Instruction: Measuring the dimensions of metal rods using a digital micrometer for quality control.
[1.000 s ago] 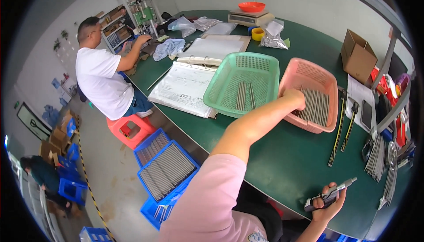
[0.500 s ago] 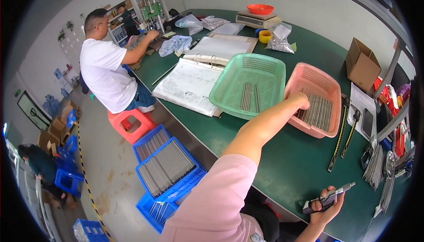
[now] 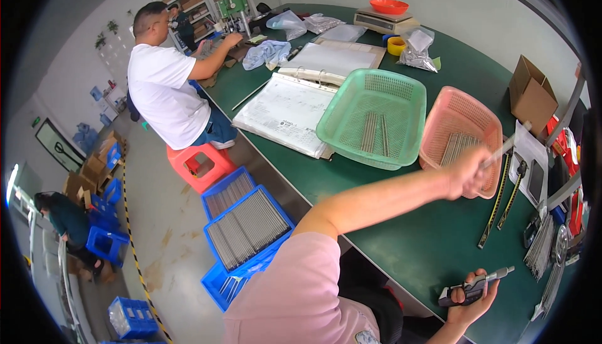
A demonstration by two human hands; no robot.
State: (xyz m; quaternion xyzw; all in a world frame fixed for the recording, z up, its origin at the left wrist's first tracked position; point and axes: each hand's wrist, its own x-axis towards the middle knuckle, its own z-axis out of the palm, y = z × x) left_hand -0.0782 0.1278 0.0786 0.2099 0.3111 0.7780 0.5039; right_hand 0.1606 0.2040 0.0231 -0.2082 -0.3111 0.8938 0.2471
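My left hand (image 3: 467, 173) is closed on a thin metal rod (image 3: 502, 149), slightly blurred, above the near side of the pink perforated basket (image 3: 448, 115). A bundle of similar rods (image 3: 457, 147) lies in that basket, partly covered by the hand. Beside it on the left, the green basket (image 3: 392, 96) contains several rods (image 3: 369, 132) lying side by side. At the table's near edge my right hand (image 3: 478, 310) grips a grey and black micrometer (image 3: 464, 291), its thimble pointing to the upper right.
Two calipers (image 3: 494, 203) lie right of the pink basket, near a phone (image 3: 535, 179). An open binder (image 3: 283, 113) is left of the green basket. Blue crates of rods (image 3: 247, 231) stand beside the table. A co-worker (image 3: 166, 87) sits at the far left. A cardboard box (image 3: 532, 96) stands at right.
My left hand has come up out of the pink basket toward me and to the right, with a rod now in it. The right hand still holds the micrometer. The whole view has shifted slightly.
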